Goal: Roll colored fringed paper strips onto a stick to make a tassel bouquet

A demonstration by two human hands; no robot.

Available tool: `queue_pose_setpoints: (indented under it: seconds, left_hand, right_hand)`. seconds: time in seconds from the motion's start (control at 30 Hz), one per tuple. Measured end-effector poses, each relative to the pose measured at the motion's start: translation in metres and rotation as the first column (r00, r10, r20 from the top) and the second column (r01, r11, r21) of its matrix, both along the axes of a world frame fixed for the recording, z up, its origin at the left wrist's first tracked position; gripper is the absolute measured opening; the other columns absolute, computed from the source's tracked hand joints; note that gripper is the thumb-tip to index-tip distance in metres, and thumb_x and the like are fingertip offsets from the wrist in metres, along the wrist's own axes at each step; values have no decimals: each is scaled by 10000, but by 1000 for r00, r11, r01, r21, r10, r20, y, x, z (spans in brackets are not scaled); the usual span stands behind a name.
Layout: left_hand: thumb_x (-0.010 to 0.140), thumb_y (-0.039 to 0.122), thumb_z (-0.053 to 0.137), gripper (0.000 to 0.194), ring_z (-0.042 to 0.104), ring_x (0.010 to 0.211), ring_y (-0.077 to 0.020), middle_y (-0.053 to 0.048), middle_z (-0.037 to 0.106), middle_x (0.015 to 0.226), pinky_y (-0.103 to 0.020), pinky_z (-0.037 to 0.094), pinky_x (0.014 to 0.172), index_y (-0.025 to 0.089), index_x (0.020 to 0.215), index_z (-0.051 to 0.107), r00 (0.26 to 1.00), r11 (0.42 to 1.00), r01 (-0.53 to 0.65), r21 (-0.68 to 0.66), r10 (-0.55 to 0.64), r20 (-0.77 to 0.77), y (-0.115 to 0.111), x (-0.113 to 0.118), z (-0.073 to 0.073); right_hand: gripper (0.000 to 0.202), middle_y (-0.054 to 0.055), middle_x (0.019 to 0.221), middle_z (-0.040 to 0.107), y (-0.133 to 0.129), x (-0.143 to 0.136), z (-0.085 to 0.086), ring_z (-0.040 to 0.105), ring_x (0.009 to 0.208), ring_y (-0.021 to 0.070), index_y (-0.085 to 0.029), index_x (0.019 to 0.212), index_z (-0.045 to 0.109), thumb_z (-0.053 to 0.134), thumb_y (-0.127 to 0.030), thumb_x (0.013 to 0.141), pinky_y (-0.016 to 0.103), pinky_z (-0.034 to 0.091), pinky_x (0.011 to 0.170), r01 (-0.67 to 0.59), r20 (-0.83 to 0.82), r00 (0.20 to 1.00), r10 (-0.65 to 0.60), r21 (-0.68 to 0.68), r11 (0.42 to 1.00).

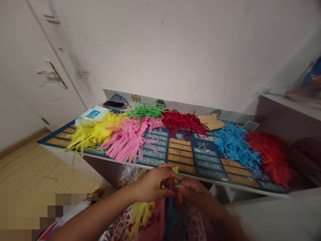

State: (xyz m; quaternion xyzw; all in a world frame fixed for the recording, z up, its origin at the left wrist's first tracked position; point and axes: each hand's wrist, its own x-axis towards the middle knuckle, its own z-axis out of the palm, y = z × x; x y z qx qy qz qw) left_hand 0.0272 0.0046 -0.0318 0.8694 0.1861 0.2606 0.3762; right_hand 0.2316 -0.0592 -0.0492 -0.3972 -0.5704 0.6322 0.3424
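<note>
My left hand [155, 183] is closed around a bundle of fringed paper strips [141, 214] just in front of the table edge. Yellow, pink and blue strips hang below it over a red-and-white patterned cloth. My right hand [193, 194] meets the left one, its fingers pinched at the top of the same bundle. A thin pale piece shows between the fingertips, too small to name. On the table beyond lie heaps of yellow strips [96, 132], pink strips [130, 135], green strips [145, 110], dark red strips [184, 121], blue strips [237, 144] and red strips [271, 155].
A multiplication-table mat [180, 160] covers the narrow table against the wall. On it rest a phone [114, 104], a white-and-blue packet [91, 114], a tan paper piece [212, 122] and a small clear item [250, 125]. A door [32, 93] stands at left; a shelf unit [288, 115] at right.
</note>
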Motion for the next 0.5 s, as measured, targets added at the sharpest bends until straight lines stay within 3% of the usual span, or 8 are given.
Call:
queue_pose_setpoints:
  seconds: [0.07,0.13,0.23,0.4,0.5]
  left_hand:
    - [800,315,711,291,651,847,-171,-2,676,819,-354,376,1053,203,1063,652,1000,998,-24,-50,25,5,0,-1,-1]
    - [800,287,694,225,633,841,-171,-18,671,855,-300,455,902,194,1004,669,997,992,-75,-104,74,-19,0,-1,-2]
    - [807,247,640,105,584,766,-145,-21,640,847,-233,437,703,167,873,656,995,979,-93,-180,86,-45,-2,-2,0]
    - [900,341,522,179,556,764,-137,-6,619,817,-240,431,716,173,847,556,998,953,-52,-299,44,-34,-8,-8,1]
    - [950,377,449,205,610,714,-146,-7,649,755,-253,472,693,185,909,507,999,910,35,-414,-40,-3,-8,-12,8]
  right_hand:
    - [490,22,622,600,0,-2,-6,519,534,108,-148,650,619,514,-542,921,209,349,496,21,2,1000,-21,-5,1000]
    - [486,22,636,601,1,-4,-10,521,549,112,-151,651,615,515,-545,919,211,352,503,31,6,1000,-31,-11,999]
    - [491,12,618,583,2,-6,-12,501,544,111,-153,663,619,513,-564,910,213,351,508,28,17,999,-28,2,1000]
    - [493,-5,616,543,3,-9,-5,480,565,109,-156,634,624,527,-559,901,225,372,559,57,61,996,-63,104,993]
    - [473,2,636,547,1,-8,-6,451,534,101,-157,619,602,547,-541,889,227,351,531,79,-59,995,-76,38,996]
